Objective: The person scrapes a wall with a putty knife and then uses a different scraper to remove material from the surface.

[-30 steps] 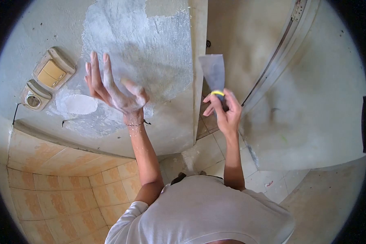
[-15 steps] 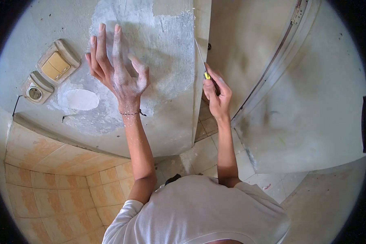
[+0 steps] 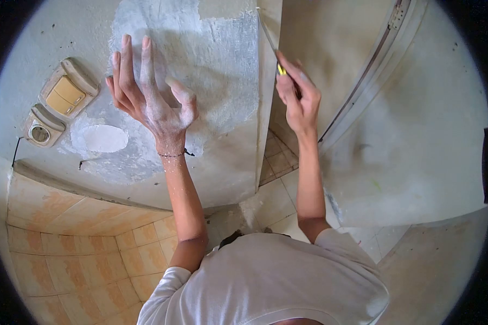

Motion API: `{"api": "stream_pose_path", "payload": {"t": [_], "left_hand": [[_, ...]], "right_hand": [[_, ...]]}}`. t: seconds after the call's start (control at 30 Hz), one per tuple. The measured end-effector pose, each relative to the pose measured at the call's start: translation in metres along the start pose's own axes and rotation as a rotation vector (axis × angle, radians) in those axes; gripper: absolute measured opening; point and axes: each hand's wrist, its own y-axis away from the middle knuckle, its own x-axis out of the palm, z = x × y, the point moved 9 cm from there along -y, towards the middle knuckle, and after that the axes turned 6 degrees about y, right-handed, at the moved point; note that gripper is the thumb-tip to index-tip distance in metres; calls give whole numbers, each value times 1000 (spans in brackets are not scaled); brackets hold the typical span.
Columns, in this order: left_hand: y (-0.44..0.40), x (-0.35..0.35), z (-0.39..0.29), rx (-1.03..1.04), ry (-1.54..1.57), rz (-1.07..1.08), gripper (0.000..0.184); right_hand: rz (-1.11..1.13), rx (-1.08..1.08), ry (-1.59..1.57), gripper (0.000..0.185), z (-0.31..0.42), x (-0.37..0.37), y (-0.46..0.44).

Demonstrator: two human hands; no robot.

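Observation:
My left hand (image 3: 156,105), dusted with white powder, has its fingers spread and holds nothing. It is over the patch of grey-white plaster (image 3: 222,70) on the wall; whether the palm touches the wall I cannot tell. My right hand (image 3: 300,95) is closed around the handle of a putty knife (image 3: 267,36), which has a yellow band. The blade is seen nearly edge-on and points up and left, its tip at the wall's vertical corner edge.
A light switch (image 3: 65,95) and a wall socket (image 3: 40,134) are on the left. Near them is a smooth white oval patch (image 3: 107,138). Orange-beige tiles (image 3: 65,265) cover the lower left. A door frame (image 3: 363,70) stands at the right.
The putty knife has turned from showing its flat face to edge-on, and its blade has moved up to the wall corner. My left hand has moved up, then slightly left.

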Motion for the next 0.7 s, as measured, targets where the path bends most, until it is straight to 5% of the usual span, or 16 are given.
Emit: {"api": "stream_pose_path", "payload": {"t": [0.13, 0.17, 0.27, 0.47, 0.6, 0.7], "left_hand": [[-2, -2, 0, 19, 22, -35, 68], [-1, -2, -1, 31, 9, -30, 62], [-1, -1, 1, -2, 5, -22, 73], [0, -3, 2, 7, 32, -12, 73], [0, -9, 0, 23, 67, -20, 72], [5, -22, -1, 31, 81, -50, 70]], "right_hand": [[37, 29, 55, 37, 1, 2, 34], [3, -115, 97, 36, 8, 1, 38], [31, 10, 131, 37, 13, 0, 16], [71, -156, 90, 39, 29, 9, 5], [363, 74, 99, 38, 4, 36, 97], [243, 103, 104, 46, -13, 39, 138]]}}
